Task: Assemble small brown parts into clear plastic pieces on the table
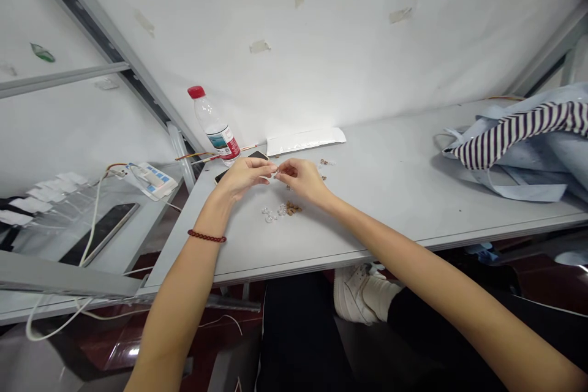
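My left hand (245,176) and my right hand (301,180) meet above the white table (376,208), their fingertips pinching a tiny clear bead (275,171) between them. Any thread through it is too fine to make out. A loose heap of clear beads (270,214) lies just below my hands, touching a small group of brown beads (292,208). A few more brown beads (327,162) sit beyond my right hand. Under my left palm's far side lies a black phone (223,176), partly hidden. A dark red bead bracelet (206,236) circles my left wrist.
A red-capped water bottle (214,125) and a long white envelope (305,141) stand along the wall. A striped cloth bag (519,135) lies at the right. Left of the table are a power strip (151,180), white cables and another phone (98,234).
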The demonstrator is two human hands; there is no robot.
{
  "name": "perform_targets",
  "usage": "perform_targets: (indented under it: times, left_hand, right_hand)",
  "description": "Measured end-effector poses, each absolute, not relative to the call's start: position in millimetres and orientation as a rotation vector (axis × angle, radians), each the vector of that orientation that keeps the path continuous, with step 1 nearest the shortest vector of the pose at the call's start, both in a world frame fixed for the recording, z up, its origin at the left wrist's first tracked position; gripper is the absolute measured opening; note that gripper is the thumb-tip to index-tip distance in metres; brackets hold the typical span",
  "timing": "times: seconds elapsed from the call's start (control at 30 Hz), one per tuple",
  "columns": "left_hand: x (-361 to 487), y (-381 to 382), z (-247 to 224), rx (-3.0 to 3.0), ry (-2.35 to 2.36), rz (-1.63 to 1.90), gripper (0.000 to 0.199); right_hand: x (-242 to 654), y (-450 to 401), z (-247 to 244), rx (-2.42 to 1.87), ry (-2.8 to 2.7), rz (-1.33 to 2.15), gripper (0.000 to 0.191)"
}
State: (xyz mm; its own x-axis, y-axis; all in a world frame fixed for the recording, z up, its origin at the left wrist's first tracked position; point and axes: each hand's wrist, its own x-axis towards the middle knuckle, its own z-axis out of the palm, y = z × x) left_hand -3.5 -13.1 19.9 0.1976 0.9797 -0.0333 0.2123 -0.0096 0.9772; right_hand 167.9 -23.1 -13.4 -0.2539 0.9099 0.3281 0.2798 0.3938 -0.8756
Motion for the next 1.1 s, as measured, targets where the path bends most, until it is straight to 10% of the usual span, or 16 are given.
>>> perform_targets:
  times: [0.5,0.8,1.1]
  left_hand:
    - [-2.1,-12.8,13.0,1.375,1.072,0.821,0.028]
    - [-37.3,3.4,16.0,1.990,1.743,0.948,0.007]
    - [-48.6,11.0,7.1,2.277,2.004,0.208,0.022]
  right_hand:
    - [175.8,-18.4,-23.2,-0.861,-2.029,0.463,0.025]
    - [187.9,-5.3,-18.3,-1.329,-2.150,0.323,0.024]
    - [196.5,-6.5,-9.3,-1.119,-2.215,0.456,0.024]
